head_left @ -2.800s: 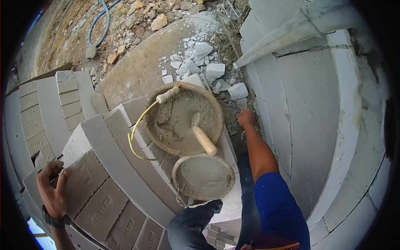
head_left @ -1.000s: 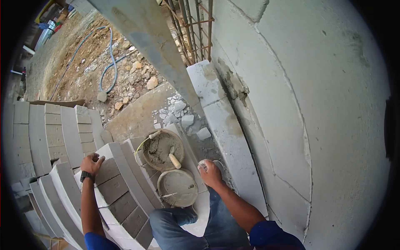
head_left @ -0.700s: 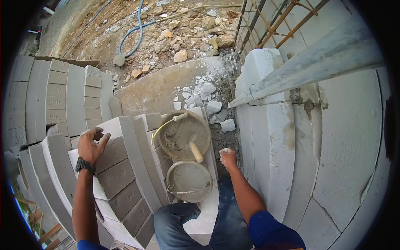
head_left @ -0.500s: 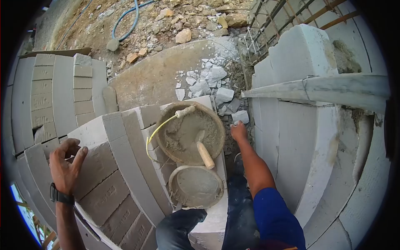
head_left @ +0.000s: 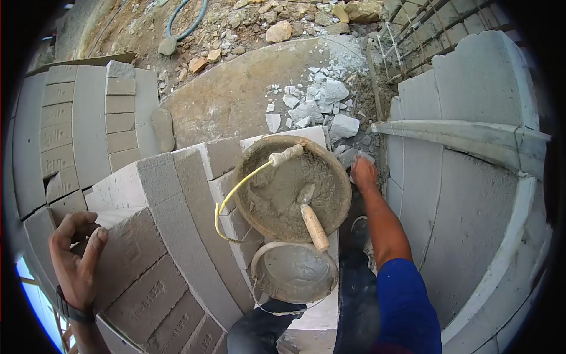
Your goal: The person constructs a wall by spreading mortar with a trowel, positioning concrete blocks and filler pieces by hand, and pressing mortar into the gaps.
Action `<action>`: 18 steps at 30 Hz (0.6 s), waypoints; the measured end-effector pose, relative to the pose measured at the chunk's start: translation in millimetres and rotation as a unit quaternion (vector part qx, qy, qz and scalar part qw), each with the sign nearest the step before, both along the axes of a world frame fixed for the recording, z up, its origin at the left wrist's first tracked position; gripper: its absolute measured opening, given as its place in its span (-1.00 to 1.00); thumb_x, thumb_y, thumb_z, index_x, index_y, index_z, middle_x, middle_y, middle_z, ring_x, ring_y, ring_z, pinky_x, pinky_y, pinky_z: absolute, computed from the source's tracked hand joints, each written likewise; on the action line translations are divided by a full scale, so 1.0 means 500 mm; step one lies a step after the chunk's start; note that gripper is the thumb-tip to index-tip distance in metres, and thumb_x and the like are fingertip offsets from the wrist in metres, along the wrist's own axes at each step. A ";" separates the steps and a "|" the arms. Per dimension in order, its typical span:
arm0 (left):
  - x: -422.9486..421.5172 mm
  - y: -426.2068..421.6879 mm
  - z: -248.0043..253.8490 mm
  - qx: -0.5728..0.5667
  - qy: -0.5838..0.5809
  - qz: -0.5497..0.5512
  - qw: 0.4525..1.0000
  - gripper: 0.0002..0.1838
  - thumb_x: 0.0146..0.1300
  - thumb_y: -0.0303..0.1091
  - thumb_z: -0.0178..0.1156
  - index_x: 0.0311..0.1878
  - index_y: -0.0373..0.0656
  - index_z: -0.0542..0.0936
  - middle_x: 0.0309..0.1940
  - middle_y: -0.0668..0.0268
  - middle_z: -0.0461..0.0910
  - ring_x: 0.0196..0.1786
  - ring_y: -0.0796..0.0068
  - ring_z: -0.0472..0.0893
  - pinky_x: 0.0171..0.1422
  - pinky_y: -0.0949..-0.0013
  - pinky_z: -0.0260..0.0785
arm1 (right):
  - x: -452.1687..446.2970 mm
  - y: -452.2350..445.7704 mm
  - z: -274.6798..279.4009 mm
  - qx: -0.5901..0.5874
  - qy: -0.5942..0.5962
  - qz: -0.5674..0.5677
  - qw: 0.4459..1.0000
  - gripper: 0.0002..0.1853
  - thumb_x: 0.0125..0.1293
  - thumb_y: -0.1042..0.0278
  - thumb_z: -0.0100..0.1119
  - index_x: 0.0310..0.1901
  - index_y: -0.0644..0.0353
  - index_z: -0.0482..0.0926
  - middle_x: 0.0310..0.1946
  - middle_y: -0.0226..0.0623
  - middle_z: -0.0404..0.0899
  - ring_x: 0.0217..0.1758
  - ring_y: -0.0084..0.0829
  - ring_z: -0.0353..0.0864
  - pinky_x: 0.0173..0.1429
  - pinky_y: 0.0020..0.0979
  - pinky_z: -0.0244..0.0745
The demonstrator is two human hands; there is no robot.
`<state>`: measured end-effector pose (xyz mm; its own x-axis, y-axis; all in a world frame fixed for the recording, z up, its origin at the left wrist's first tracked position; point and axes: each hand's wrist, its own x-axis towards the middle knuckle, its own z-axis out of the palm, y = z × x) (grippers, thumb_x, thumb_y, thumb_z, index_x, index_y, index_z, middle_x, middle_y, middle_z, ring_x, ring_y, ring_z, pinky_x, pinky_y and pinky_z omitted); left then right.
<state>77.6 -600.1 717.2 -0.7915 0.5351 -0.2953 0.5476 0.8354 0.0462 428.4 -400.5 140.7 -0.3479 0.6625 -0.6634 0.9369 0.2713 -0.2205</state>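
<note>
My right hand reaches down past the mortar bucket, its fingers closed on a pale broken piece of block at the edge of the rubble. My left hand, wearing a dark wristband, is beside the stacked light blocks; its fingers are bent, the thumb stands apart, and I see nothing held. Between my arms sits a round bucket of grey mortar with a yellow wire handle. A wooden-handled trowel is stuck in the mortar. Nearer me is a smaller bucket with grey liquid.
White block rubble lies on the concrete slab ahead. A block wall rises at right, crossed by a long pale bar. More blocks are stacked at left. Behind are rocks, a blue hose and steel rebar.
The view has shifted, so most things appear farther right. My right hand has closed in on the broken piece, which now looks tilted. My left hand sits slightly lower and farther left in view.
</note>
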 end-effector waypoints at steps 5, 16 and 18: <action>0.013 0.023 0.008 0.022 -0.012 -0.014 1.000 -0.63 0.16 -0.20 0.41 -0.15 -0.35 0.68 -0.45 0.22 0.65 -0.31 0.46 0.60 -0.07 0.37 0.46 | 0.066 -0.046 0.110 0.002 0.017 -0.066 0.998 -0.68 0.37 0.22 0.18 0.07 0.16 0.63 0.03 -0.04 0.67 0.16 -0.01 0.66 0.21 -0.04 0.57; -0.026 -0.028 -0.004 -0.022 -0.006 -0.002 1.000 -0.60 0.30 -0.17 0.37 0.01 -0.30 0.62 -0.20 0.26 0.63 -0.17 0.49 0.57 0.08 0.36 0.39 | 0.019 -0.070 -0.163 0.155 0.036 0.081 0.984 -0.61 0.43 0.32 0.08 0.26 0.03 0.52 0.22 -0.18 0.48 0.35 -0.09 0.43 0.40 -0.03 0.37; -0.027 -0.023 0.001 -0.034 -0.011 0.000 0.999 -0.61 0.30 -0.18 0.37 0.01 -0.30 0.61 -0.20 0.27 0.63 -0.17 0.49 0.56 0.07 0.37 0.39 | 0.027 -0.082 -0.144 0.127 0.022 0.090 0.988 -0.61 0.44 0.32 0.08 0.27 0.03 0.51 0.19 -0.18 0.49 0.32 -0.09 0.46 0.38 -0.03 0.38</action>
<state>64.3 -611.5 717.7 -0.7847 0.5125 -0.3487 0.5466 0.8374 0.0009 441.9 -441.4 68.5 -0.5006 0.7298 -0.4656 0.8591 0.4851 -0.1634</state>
